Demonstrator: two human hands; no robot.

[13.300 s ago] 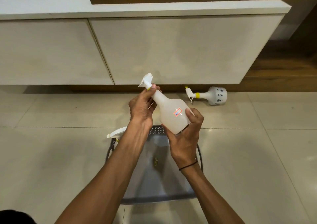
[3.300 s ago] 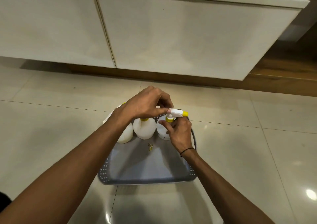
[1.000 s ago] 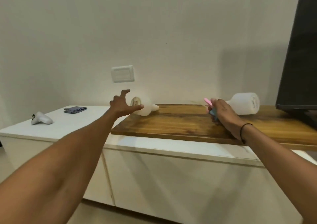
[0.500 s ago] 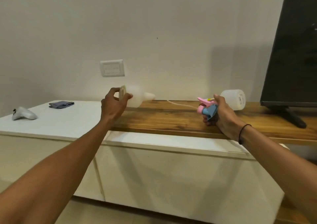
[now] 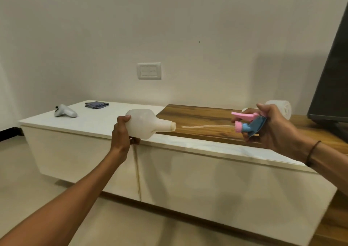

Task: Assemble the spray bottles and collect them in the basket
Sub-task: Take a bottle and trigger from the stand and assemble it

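My left hand grips the base of a white, capless bottle, held sideways with its open neck pointing right. My right hand holds a pink and blue spray head; its thin clear tube points left, the tip a short gap from the bottle's neck. Both are in the air in front of the low cabinet. A second white bottle lies on its side on the wooden top, partly hidden behind my right hand. The basket is out of view.
A long low white cabinet with a wooden top section runs across the view. A white game controller and a folded grey cloth lie on its left end. A dark screen stands at the right. A wall socket is behind.
Both hands have lifted their parts off the cabinet top and drawn them toward me. The bottle's neck and the spray head's tube now face each other. The camera has shifted.
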